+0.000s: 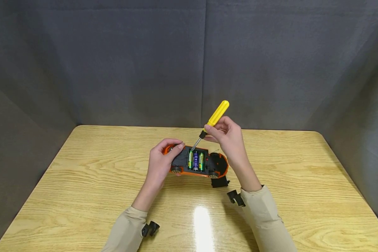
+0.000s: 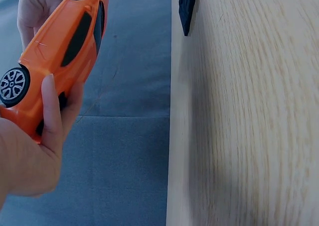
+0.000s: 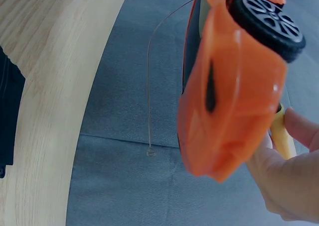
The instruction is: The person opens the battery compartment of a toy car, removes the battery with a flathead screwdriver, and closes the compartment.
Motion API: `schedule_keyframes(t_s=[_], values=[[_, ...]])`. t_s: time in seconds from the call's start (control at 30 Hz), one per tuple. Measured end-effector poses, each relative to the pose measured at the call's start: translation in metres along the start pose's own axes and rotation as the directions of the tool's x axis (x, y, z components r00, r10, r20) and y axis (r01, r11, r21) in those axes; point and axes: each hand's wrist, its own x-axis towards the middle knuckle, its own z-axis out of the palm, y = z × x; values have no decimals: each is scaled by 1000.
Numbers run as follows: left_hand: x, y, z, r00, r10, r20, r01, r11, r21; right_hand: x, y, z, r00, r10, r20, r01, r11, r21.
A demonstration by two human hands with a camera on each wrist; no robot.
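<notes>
An orange toy car (image 1: 182, 171) is held upside down above the table, its black underside facing up. My left hand (image 1: 160, 159) grips one end of it; in the left wrist view the fingers (image 2: 52, 106) wrap its orange side. Three batteries sit in the open compartment, two green ones and a purple one (image 1: 196, 161) between them. My right hand (image 1: 228, 134) pinches a yellow-handled screwdriver (image 1: 218, 112) low on its handle. The screwdriver's tip meets the upper end of the leftmost green battery (image 1: 190, 161); contact cannot be told for certain. In the right wrist view the car hides most of the screwdriver.
A black battery cover (image 1: 219, 182) lies on the wooden table (image 1: 82, 196) below the car's right end. A thin wire antenna (image 3: 148, 86) sticks out from the car. Grey cloth walls (image 1: 138, 70) stand behind and beside the table. Black camera mounts sit at both wrists.
</notes>
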Motion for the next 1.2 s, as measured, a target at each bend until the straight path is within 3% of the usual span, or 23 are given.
schedule_keyframes(t_s=[0.57,1.2], values=[[2,-3,-1,999,15,34,-15,1000,1,7,4,-5,997,78,-8,-78,997,21],[3,-2,-2,999,-1,35,1,1000,-6,4,1,-9,999,51,6,-51,998,46]])
